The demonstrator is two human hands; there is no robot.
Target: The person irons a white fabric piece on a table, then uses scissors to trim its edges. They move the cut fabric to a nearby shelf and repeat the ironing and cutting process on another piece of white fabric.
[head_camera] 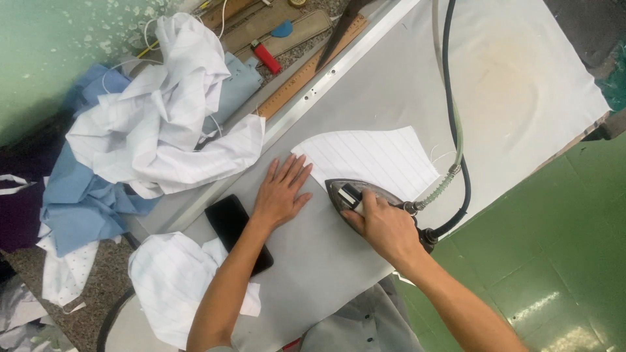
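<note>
Iron (365, 195) gripped tight by right hand (385, 228), sitting on striped white cloth (375, 156) near the board's (521, 85) front edge, left hand (282, 192) flat with fingers spread beside the cloth, black phone (231, 225) by the wrist, pile of clothes (163, 124) at the far edge.

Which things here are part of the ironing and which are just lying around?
In use: iron under the right hand; striped fabric piece; left hand flat on the ironing board.

Lying about: black phone, red lighter, wooden ruler, heap of shirts.
</note>
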